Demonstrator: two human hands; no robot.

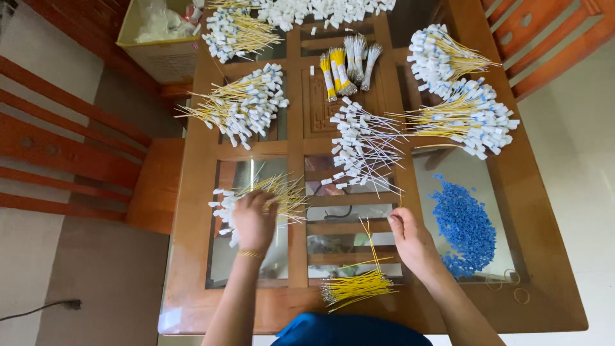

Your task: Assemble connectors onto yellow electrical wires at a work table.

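Near edge: loose bundle of yellow wires lies on the glass-topped wooden table, just below the right hand.
Right hand: fingertips pinching one single yellow wire.
Left hand: fingers curled down onto a pile of tagged yellow wires.
Right side: heap of blue clips.

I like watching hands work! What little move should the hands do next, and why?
Probably the right hand should carry its yellow wire over to the left hand, which rests on the pile of white-tagged wires. The wire looks pinched and lifted clear of the loose yellow bundle.
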